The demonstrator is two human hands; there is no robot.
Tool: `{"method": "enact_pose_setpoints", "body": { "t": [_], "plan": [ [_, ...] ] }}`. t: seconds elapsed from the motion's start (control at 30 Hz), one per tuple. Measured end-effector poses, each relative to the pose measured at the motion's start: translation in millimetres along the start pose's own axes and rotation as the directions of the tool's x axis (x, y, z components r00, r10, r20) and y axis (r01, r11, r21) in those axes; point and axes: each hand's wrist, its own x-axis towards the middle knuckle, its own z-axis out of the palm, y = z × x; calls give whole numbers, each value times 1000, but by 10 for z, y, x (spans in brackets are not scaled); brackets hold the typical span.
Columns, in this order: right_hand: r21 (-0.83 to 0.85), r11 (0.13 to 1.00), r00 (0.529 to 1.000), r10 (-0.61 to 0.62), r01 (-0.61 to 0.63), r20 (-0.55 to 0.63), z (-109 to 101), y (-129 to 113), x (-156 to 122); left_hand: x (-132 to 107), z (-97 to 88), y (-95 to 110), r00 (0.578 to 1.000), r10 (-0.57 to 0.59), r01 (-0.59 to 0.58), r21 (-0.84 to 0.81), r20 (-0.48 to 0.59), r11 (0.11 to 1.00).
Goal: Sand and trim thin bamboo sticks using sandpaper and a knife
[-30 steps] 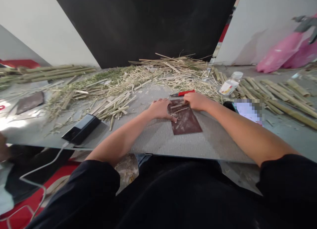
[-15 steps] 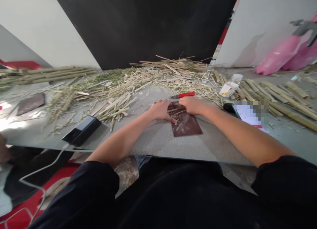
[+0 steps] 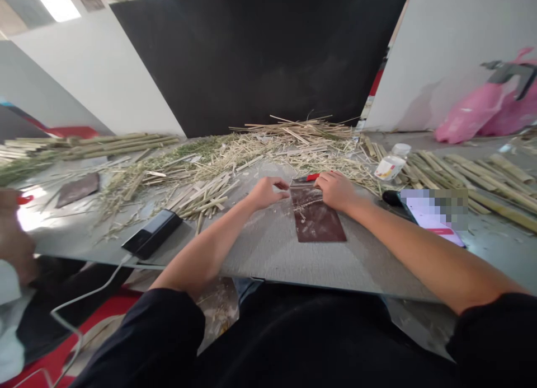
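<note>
A dark brown rectangular sheet (image 3: 321, 220), dusted with pale shavings, lies flat on the grey table (image 3: 268, 237). My left hand (image 3: 265, 193) is just left of its far end, thumb and fingers apart, nothing between them. Over the sheet's far right corner my right hand (image 3: 338, 191) is closed, its fingers curled at the end of a thin bamboo strip (image 3: 305, 186). That strip runs across the sheet toward my left fingertips. Right behind it lies a knife with a red handle (image 3: 312, 177), partly hidden by my right hand.
Bamboo shavings (image 3: 235, 153) and split strips (image 3: 205, 197) cover the back. A black box (image 3: 151, 234) with a white cable sits left. To the right are a small bottle (image 3: 392, 163), a phone (image 3: 432, 217), bamboo canes (image 3: 495, 203) and pink sprayers (image 3: 470, 113). Another person's arm (image 3: 17, 237) shows far left.
My left hand has lifted off the sheet and moved left, its fingers parting. My right hand has shifted slightly right. The view has tilted up a little.
</note>
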Motion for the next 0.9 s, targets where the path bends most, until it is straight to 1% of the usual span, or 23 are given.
{"method": "enact_pose_setpoints", "body": {
  "t": [0.2, 0.3, 0.37, 0.43, 0.53, 0.6, 0.67, 0.7, 0.77, 0.83, 0.9],
  "plan": [
    [-17, 999, 999, -46, 46, -11, 2, -10, -14, 2, 81, -2, 998, 16, -17, -32, -53, 999],
    [-2, 998, 998, -56, 56, -11, -2, -21, -14, 5, 100, -8, 999, 35, -36, -43, -32, 998],
    [7, 999, 999, -45, 45, -1, -4, -23, -11, 5, 105, -12, 999, 48, -48, -23, -20, 999],
    [9, 1000, 1000, -10, 9, 14, -6, -6, -7, 6, 103, -13, 998, 36, -36, 5, -47, 999],
    [23, 999, 997, 43, -45, 66, -8, 60, 5, 8, 106, 2, 993, -33, 41, 74, -114, 996],
    [46, 998, 987, 37, -44, 154, -12, 106, 17, 7, 130, 34, 992, -60, 75, 139, -112, 987],
    [53, 998, 971, 7, -20, 240, -14, 130, 33, 4, 181, 86, 999, -26, 35, 226, -41, 974],
    [50, 999, 963, -9, -5, 269, -12, 130, 42, 4, 214, 115, 1000, 5, -11, 275, 22, 961],
    [45, 999, 955, -30, 17, 295, -3, 103, 65, 12, 283, 168, 986, 38, -94, 364, 160, 927],
    [63, 998, 951, -40, 22, 306, 9, 38, 98, 34, 336, 201, 963, 7, -124, 421, 269, 898],
    [100, 995, 949, -56, 26, 310, 17, -49, 136, 62, 358, 209, 945, -30, -129, 454, 327, 882]
  ]
}}
